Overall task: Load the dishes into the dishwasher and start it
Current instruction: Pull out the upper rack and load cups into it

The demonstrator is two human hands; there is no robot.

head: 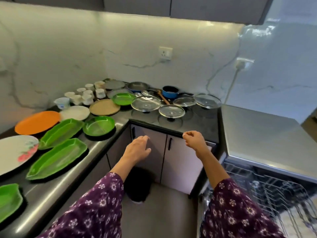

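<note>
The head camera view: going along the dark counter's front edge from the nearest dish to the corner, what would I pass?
Partly cut-off green dish → long green leaf-shaped tray → second long green leaf-shaped tray → round green divided plate → clear glass lid.

Single head view, angled forward-down over corner countertop (109,133), close; dishwasher rack (267,184) lower right.

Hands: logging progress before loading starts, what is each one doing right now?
Left hand: open, fingers spread, holding nothing.
Right hand: loosely curled, nothing visible in it.
</note>
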